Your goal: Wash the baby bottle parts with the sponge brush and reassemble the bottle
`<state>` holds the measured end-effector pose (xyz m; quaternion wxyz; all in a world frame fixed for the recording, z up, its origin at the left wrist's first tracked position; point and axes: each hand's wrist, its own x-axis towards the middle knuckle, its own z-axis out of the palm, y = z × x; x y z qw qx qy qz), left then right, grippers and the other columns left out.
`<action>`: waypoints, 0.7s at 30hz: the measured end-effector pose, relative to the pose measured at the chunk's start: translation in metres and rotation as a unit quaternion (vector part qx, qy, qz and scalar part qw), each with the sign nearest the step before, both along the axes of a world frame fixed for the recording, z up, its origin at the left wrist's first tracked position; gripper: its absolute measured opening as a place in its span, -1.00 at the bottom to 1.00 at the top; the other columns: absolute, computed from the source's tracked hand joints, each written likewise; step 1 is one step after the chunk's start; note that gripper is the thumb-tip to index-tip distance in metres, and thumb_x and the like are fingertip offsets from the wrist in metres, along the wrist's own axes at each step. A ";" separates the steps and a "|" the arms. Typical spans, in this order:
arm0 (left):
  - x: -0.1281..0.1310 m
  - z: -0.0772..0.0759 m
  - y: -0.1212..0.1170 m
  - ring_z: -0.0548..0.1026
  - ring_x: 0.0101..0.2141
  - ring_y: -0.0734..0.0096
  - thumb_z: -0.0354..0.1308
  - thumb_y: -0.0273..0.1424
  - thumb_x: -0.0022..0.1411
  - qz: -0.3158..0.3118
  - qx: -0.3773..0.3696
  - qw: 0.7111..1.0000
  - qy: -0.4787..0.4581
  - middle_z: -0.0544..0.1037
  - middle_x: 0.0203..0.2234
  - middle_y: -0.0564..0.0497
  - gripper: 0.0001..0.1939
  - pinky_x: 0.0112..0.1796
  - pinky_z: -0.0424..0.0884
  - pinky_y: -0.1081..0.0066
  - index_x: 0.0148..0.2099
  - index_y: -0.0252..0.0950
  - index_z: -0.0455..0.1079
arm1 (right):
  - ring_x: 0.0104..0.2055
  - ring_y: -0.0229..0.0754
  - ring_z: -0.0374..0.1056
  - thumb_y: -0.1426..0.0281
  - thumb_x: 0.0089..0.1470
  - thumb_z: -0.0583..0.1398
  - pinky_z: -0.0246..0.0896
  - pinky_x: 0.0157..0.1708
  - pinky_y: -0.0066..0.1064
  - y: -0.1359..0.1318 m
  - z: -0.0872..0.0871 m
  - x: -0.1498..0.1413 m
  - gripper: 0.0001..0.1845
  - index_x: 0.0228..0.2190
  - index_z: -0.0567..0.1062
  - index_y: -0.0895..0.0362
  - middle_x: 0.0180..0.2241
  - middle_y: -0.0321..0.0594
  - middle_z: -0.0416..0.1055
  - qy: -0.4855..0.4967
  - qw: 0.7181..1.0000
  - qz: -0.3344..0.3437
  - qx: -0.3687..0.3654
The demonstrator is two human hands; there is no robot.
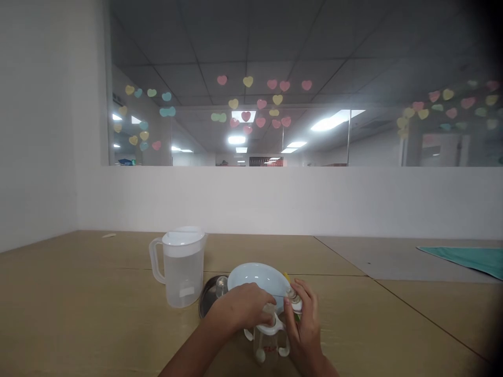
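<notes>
A clear baby bottle with red print and a white handle ring stands upright at the table's front. My left hand bends over its top, fingers curled closed at the mouth; what they pinch is mostly hidden, though something clear shows beside them. Just right of the bottle, my right hand is closed around a clear teat in a white collar. Behind both hands sits a pale blue oval bowl. A dark metal dish lies left of the bowl, with a clear dome-shaped piece at it.
To the left stands a lidded translucent pitcher with its handle pointing left. Something yellow peeks out behind the bowl. A teal cloth lies far right, on a grey surface. A white wall with a window rises behind the table.
</notes>
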<state>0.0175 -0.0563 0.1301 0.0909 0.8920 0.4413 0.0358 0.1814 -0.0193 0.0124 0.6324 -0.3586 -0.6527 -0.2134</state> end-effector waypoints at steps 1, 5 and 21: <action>-0.001 -0.001 0.002 0.44 -0.12 0.20 0.01 -0.26 0.16 -0.009 0.001 1.000 -0.006 0.51 -0.15 -0.06 -0.62 -0.21 0.34 0.34 0.03 -0.18 0.34 | -0.01 -0.02 0.19 0.42 0.12 0.04 0.23 -0.14 -0.13 0.000 -0.001 0.000 -0.68 -0.06 0.26 0.17 -0.07 0.03 0.21 0.003 1.000 0.002 -0.004; -0.006 -0.007 0.014 0.41 -0.07 0.23 -0.05 -0.21 0.21 -0.053 0.010 0.998 -0.019 0.47 -0.09 -0.08 -0.60 -0.13 0.30 0.35 0.03 -0.22 0.36 | 0.01 -0.02 0.16 0.41 0.13 0.03 0.21 -0.13 -0.10 0.001 -0.001 0.001 -0.68 -0.05 0.24 0.16 -0.05 0.02 0.20 -0.007 1.000 0.004 -0.011; -0.009 -0.002 0.012 0.47 -0.17 0.33 -0.06 -0.36 0.23 -0.090 0.032 0.995 -0.037 0.53 -0.17 -0.02 -0.68 -0.21 0.29 0.44 -0.05 -0.20 0.43 | -0.10 -0.03 0.23 0.41 0.09 0.05 0.23 -0.20 -0.09 0.001 0.000 0.005 -0.68 -0.07 0.27 0.13 -0.14 -0.02 0.27 -0.029 0.998 -0.018 0.054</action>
